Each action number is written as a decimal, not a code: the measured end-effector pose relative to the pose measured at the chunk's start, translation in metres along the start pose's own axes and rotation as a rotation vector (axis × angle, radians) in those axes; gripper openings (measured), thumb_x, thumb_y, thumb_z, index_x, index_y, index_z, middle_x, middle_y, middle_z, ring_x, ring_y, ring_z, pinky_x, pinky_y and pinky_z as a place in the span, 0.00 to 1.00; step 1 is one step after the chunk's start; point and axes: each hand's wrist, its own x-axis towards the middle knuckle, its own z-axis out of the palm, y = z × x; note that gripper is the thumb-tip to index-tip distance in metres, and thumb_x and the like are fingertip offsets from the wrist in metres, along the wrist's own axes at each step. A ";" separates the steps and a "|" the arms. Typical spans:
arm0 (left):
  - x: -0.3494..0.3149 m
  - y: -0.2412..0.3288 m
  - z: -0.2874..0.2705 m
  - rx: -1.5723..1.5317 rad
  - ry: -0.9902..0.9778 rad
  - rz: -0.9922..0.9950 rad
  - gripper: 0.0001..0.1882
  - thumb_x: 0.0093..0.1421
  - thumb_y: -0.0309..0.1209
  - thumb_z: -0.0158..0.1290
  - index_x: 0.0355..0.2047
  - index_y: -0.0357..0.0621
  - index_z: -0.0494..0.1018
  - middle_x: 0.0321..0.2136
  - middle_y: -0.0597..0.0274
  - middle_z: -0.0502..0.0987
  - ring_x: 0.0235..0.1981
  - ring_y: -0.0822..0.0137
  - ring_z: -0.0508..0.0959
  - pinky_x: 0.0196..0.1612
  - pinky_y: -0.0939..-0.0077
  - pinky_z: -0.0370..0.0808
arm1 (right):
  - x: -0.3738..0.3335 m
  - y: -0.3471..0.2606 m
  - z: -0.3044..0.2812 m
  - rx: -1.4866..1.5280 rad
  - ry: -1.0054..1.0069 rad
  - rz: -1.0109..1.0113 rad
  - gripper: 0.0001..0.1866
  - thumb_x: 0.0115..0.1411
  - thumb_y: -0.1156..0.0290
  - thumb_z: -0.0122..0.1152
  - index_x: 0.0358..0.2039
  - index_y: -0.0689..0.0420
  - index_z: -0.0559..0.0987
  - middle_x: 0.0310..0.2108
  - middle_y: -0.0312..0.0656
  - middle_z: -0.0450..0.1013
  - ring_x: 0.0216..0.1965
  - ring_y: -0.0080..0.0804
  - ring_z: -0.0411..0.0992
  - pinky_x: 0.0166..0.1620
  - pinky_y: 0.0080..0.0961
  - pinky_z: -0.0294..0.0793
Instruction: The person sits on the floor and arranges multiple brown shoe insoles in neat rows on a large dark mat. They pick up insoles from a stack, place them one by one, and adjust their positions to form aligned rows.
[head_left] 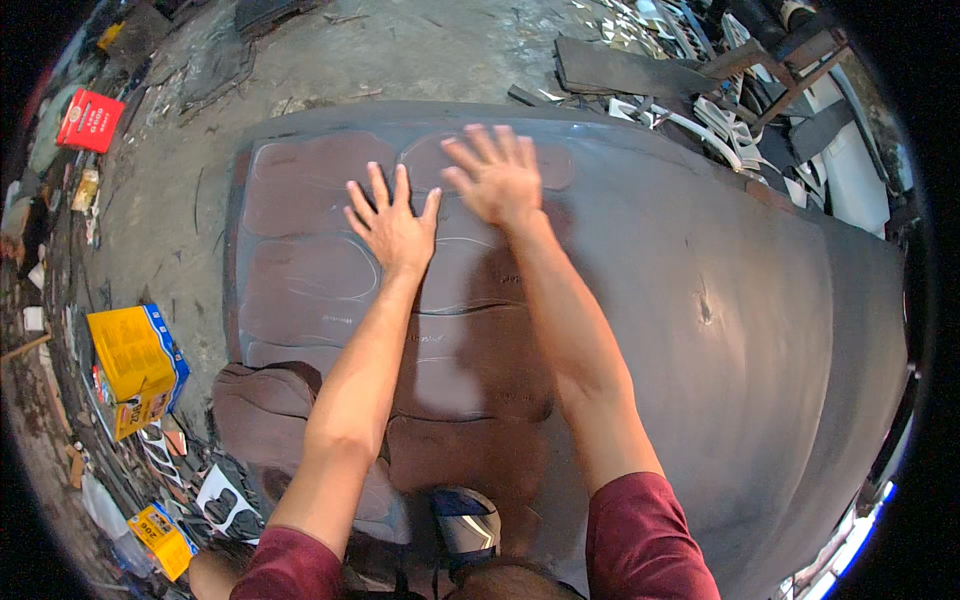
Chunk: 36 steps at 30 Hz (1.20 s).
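My left hand [393, 232] lies with fingers spread over brown, sole-shaped pieces [305, 275] set out in rows. To its right, at the far row, my right hand [497, 183] is open, its fingertips a little blurred; I cannot tell whether it presses on the piece beneath. The pieces rest on the left part of a large dark grey sheet [740, 300], and pale curved lines show on and around some of them. Left of my left forearm, more brown pieces [262, 410] are stacked in an uneven pile. Neither hand holds anything.
Yellow-and-blue boxes [135, 350] stand at the left among scraps. A red box [90, 120] lies farther back on the concrete floor [330, 60]. White and dark offcuts [700, 125] are heaped at the far right, beside a wooden frame [800, 70]. A sandalled foot [468, 525] is near the front.
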 end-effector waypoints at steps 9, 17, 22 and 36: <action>0.061 -0.106 -0.070 -0.987 -0.715 -0.122 0.37 0.69 0.61 0.45 0.70 0.55 0.63 0.71 0.52 0.61 0.74 0.53 0.56 0.74 0.56 0.50 | -0.094 -0.031 -0.031 -0.183 0.014 0.335 0.41 0.69 0.38 0.46 0.74 0.51 0.57 0.74 0.59 0.48 0.76 0.56 0.44 0.73 0.60 0.40; -0.096 -0.363 -0.394 -0.267 -0.227 -0.124 0.27 0.65 0.41 0.60 0.62 0.46 0.73 0.59 0.55 0.77 0.59 0.62 0.77 0.61 0.65 0.73 | -0.125 -0.051 -0.048 -0.202 0.308 0.243 0.22 0.69 0.56 0.55 0.58 0.52 0.78 0.63 0.41 0.72 0.70 0.40 0.61 0.73 0.55 0.42; -0.241 -0.442 -0.488 -0.191 -0.303 -0.509 0.24 0.65 0.35 0.60 0.58 0.33 0.74 0.49 0.53 0.83 0.46 0.67 0.82 0.51 0.69 0.79 | -0.212 -0.240 -0.026 0.353 -0.297 0.230 0.44 0.67 0.34 0.48 0.65 0.62 0.72 0.71 0.53 0.60 0.74 0.52 0.52 0.74 0.51 0.44; -0.319 -0.483 -0.365 -0.997 -0.384 -0.592 0.63 0.52 0.49 0.72 0.76 0.48 0.40 0.75 0.44 0.46 0.75 0.52 0.49 0.72 0.55 0.55 | -0.238 -0.454 -0.175 1.539 -0.297 0.708 0.42 0.52 0.82 0.75 0.61 0.51 0.59 0.47 0.52 0.77 0.51 0.42 0.75 0.58 0.45 0.73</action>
